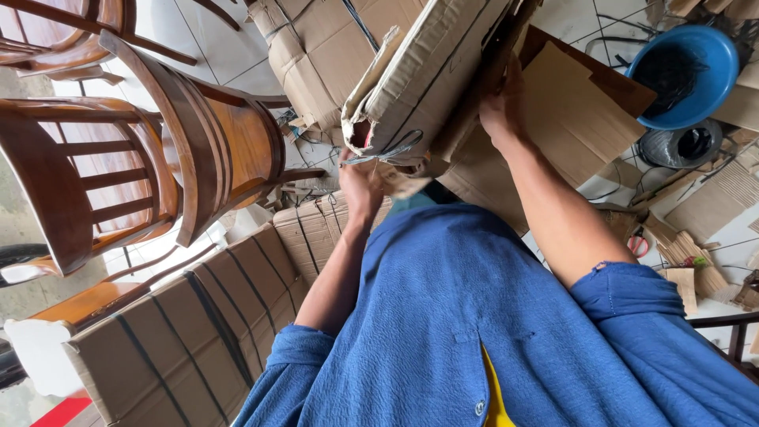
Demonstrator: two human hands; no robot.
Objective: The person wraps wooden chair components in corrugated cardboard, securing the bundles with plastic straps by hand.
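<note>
Two hands (360,186) (502,107), one cardboard bundle (427,75)

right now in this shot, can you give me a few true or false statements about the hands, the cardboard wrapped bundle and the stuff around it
1. Both hands grip the cardboard-wrapped bundle. True: the left hand holds its near end by the strap and the right hand holds its side.
2. The round plastic basin is red. False: it is blue.
3. Brown wooden chairs stand on the left of the view. True.
4. The person wears a blue short-sleeved shirt. True.
5. The strapped cardboard boxes lie inside the basin. False: they lie below the chairs, far from it.
</note>
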